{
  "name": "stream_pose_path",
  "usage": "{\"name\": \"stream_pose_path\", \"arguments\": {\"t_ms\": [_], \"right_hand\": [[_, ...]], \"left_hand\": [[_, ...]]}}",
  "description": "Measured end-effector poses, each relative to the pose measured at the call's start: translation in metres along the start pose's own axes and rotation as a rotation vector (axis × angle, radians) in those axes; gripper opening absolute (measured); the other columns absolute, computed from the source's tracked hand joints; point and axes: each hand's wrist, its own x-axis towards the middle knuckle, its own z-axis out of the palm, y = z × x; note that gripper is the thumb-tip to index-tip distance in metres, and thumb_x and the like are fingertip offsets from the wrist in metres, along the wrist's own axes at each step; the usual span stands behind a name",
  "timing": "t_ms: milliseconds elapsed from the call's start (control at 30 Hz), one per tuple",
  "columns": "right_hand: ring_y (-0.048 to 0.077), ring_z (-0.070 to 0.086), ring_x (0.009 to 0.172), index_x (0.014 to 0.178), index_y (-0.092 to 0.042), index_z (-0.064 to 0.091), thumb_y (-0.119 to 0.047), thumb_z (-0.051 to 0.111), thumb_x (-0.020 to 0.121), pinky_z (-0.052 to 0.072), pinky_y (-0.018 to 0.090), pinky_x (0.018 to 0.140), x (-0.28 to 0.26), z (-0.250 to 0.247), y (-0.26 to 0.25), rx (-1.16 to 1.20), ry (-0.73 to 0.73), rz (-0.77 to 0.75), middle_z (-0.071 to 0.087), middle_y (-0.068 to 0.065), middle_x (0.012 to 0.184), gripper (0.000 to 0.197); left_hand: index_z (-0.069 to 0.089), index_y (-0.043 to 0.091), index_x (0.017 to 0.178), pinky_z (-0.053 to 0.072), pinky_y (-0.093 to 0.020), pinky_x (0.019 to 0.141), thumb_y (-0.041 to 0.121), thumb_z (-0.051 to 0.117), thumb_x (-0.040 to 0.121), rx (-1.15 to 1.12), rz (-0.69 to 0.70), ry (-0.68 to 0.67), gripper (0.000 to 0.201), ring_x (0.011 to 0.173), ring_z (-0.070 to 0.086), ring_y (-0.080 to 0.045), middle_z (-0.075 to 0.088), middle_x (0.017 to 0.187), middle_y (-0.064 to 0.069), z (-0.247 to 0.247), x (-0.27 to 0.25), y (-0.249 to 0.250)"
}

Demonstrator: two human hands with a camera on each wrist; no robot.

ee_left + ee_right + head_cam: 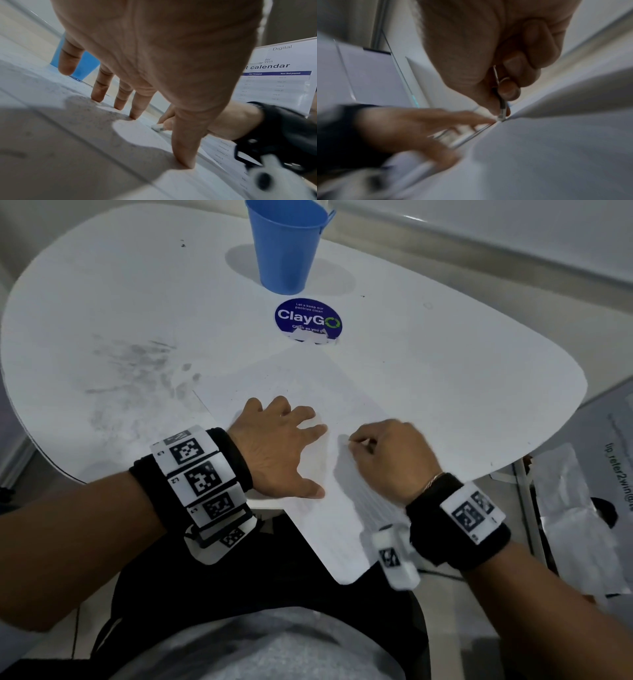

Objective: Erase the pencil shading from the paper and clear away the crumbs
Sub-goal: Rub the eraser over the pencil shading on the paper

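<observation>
The blue cup (286, 248) stands upright, contents unseen. Spread left hand (277, 446) pins the paper (308, 392); right hand (387, 453) pinches, probably, a white eraser (158, 127) edge-down.

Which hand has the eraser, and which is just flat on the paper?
The right hand pinches the small white eraser. The left hand lies spread on the paper, holding nothing.

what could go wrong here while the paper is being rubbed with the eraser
1. The paper hangs over the table edge toward the person; only the left hand pins it, so a hard stroke may crease or shift it.
2. The right hand pinches a small eraser close to the left fingers; it may bump them.
3. Grey smudges on the table could dirty the sheet.
</observation>
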Motion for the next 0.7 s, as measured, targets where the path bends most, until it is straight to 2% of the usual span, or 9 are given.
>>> {"name": "stream_pose_path", "arguments": {"t_ms": [67, 133, 200, 267, 367, 433, 567, 633, 700], "right_hand": [[-0.003, 0.059, 0.061, 0.09, -0.027, 0.076, -0.029, 0.06, 0.094, 0.048, 0.024, 0.064, -0.015, 0.006, -0.015, 0.049, -0.15, -0.097, 0.059, -0.028, 0.06, 0.016], [-0.007, 0.057, 0.062, 0.091, -0.028, 0.077, -0.03, 0.061, 0.094, 0.046, 0.02, 0.064, -0.015, 0.003, -0.016, 0.039, -0.181, -0.1, 0.058, -0.034, 0.06, 0.016], [0.004, 0.065, 0.076, 0.092, -0.027, 0.077, -0.028, 0.059, 0.094, 0.053, 0.029, 0.074, -0.002, -0.004, -0.002, 0.02, -0.066, -0.024, 0.07, -0.021, 0.08, 0.018], [0.017, 0.067, 0.08, 0.09, -0.026, 0.076, -0.026, 0.058, 0.092, 0.055, 0.034, 0.076, 0.003, -0.006, 0.003, -0.009, 0.015, 0.034, 0.074, -0.01, 0.085, 0.019], [0.006, 0.059, 0.064, 0.089, -0.025, 0.075, -0.026, 0.059, 0.093, 0.051, 0.029, 0.067, -0.014, 0.003, -0.014, 0.01, -0.133, -0.098, 0.063, -0.024, 0.063, 0.017], [0.001, 0.056, 0.063, 0.092, -0.027, 0.076, -0.028, 0.059, 0.094, 0.049, 0.027, 0.067, -0.018, -0.002, -0.02, -0.001, -0.197, -0.105, 0.058, -0.03, 0.058, 0.017], [0.022, 0.067, 0.086, 0.092, -0.026, 0.076, -0.027, 0.057, 0.093, 0.055, 0.036, 0.078, 0.005, -0.011, 0.003, -0.038, 0.019, 0.041, 0.074, -0.008, 0.088, 0.019], [0.015, 0.066, 0.075, 0.089, -0.025, 0.075, -0.027, 0.057, 0.093, 0.053, 0.033, 0.071, -0.001, -0.005, -0.004, -0.032, -0.029, -0.034, 0.069, -0.013, 0.073, 0.019], [0.0, 0.055, 0.057, 0.088, -0.026, 0.075, -0.027, 0.058, 0.094, 0.045, 0.025, 0.062, -0.016, 0.0, -0.019, 0.013, -0.172, -0.117, 0.055, -0.023, 0.052, 0.018]], "left_hand": [[0.012, 0.036, 0.159, 0.026, -0.047, 0.112, 0.089, 0.039, 0.078, -0.005, 0.003, -0.004, 0.101, 0.144, 0.019, -0.024, 0.008, 0.166, 0.008, 0.0, 0.0, 0.001], [0.013, 0.035, 0.159, 0.026, -0.047, 0.112, 0.089, 0.039, 0.079, -0.005, 0.003, -0.002, 0.1, 0.144, 0.019, -0.024, 0.009, 0.166, 0.008, 0.0, 0.0, 0.001], [0.012, 0.035, 0.16, 0.026, -0.047, 0.113, 0.089, 0.038, 0.08, 0.005, 0.0, -0.003, 0.1, 0.145, 0.019, -0.024, 0.009, 0.166, 0.007, 0.0, -0.001, 0.001], [0.011, 0.034, 0.16, 0.025, -0.047, 0.113, 0.089, 0.037, 0.08, 0.008, -0.001, -0.003, 0.1, 0.145, 0.019, -0.025, 0.008, 0.166, 0.007, 0.0, -0.001, 0.0], [0.013, 0.035, 0.159, 0.026, -0.047, 0.112, 0.089, 0.039, 0.079, -0.005, 0.002, 0.002, 0.099, 0.144, 0.02, -0.024, 0.009, 0.166, 0.007, 0.001, -0.001, 0.001], [0.013, 0.036, 0.159, 0.026, -0.046, 0.112, 0.089, 0.039, 0.079, -0.006, -0.004, 0.002, 0.099, 0.144, 0.019, -0.024, 0.009, 0.166, 0.008, 0.0, -0.001, 0.001], [0.01, 0.035, 0.16, 0.023, -0.047, 0.114, 0.089, 0.037, 0.08, -0.001, -0.006, -0.011, 0.1, 0.146, 0.016, -0.024, 0.006, 0.167, 0.007, 0.0, 0.0, 0.001], [0.01, 0.035, 0.16, 0.024, -0.047, 0.114, 0.089, 0.038, 0.08, -0.007, -0.005, -0.01, 0.1, 0.145, 0.017, -0.024, 0.006, 0.167, 0.008, 0.0, 0.0, 0.0], [0.012, 0.035, 0.159, 0.025, -0.047, 0.113, 0.089, 0.039, 0.079, -0.009, -0.003, -0.012, 0.1, 0.145, 0.018, -0.024, 0.007, 0.166, 0.008, 0.0, 0.0, 0.001]]}}
